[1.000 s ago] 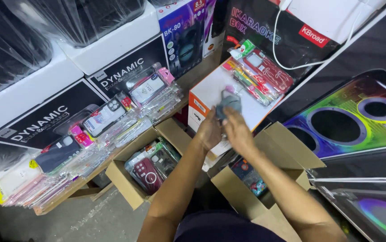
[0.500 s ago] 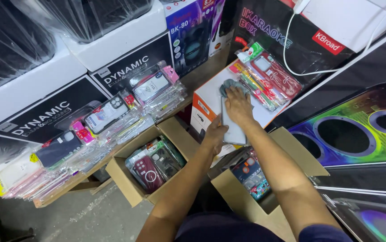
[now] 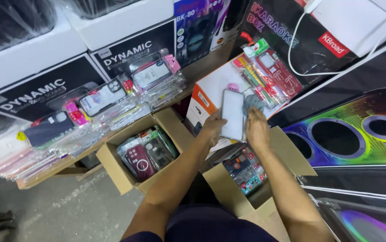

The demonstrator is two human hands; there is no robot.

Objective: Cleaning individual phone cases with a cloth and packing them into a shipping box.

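Since the earlier frame the grey cloth has left the top of the phone [image 3: 232, 114], baring its screen. Left hand [image 3: 211, 129] grips its lower left edge; right hand [image 3: 256, 130], nearer the cloth [image 3: 252, 104], clutches it alongside. Long axis points away, over the white box [image 3: 215, 87].

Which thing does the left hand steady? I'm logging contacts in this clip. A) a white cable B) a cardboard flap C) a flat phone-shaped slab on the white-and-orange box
C: the left hand grips the edge of the flat slab lying on the white-and-orange box.
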